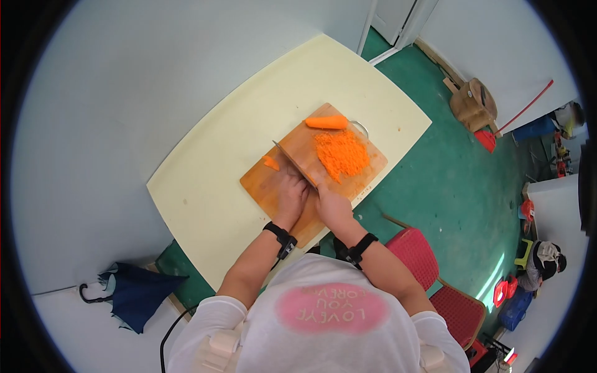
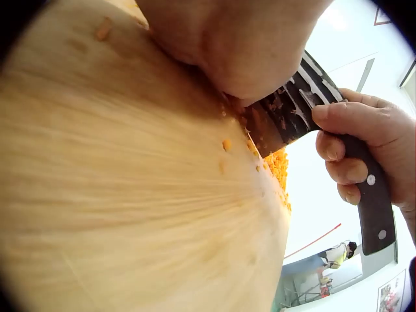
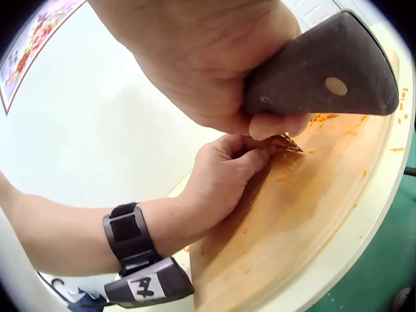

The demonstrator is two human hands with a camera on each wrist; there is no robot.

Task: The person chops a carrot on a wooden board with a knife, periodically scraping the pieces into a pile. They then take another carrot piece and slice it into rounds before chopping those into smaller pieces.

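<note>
My right hand grips the dark, riveted handle of a wide-bladed kitchen knife, its edge down at the wooden cutting board. Close beside the blade, my left hand rests on the board with bent fingers. In the right wrist view the left thumb lies near the fingers, right by the blade; I cannot tell what is under them. A heap of finely cut carrot lies on the right side of the knife. Beyond it is a peeled carrot, and left of the blade a small carrot piece.
The board lies near the front edge of a pale yellow table, with the wall along its far left side. A metal ring handle shows at the board's far edge. Red chairs stand to the right; a dark blue umbrella is at lower left.
</note>
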